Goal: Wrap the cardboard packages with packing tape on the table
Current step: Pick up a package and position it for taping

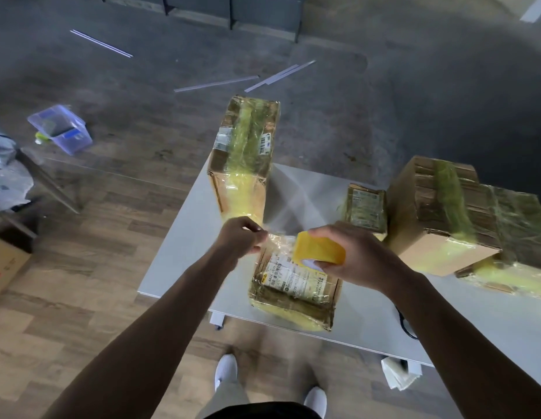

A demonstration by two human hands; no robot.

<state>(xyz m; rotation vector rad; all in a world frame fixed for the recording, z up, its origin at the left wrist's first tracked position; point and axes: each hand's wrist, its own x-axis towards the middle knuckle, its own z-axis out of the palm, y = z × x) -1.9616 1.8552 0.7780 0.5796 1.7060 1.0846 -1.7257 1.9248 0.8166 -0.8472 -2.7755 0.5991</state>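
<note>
Cardboard package (295,285) lies on the worktop (178,255) below both hands, probably light but slick under its film. Left hand (239,237) pinches the tape end; right hand (348,252) grips the tape roll (319,247).

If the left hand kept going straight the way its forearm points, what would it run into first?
Probably the long taped box standing on the table's far edge, just beyond the left hand, which pinches the tape end. Depth between them is unclear.

A: What is the box (295,285) made of?
B: Brown cardboard under glossy, wrinkled clear tape, with a paper label.
A: And beneath the box?
B: A smooth matt grey table (184,237) on wood-grain floor (82,282).
</note>
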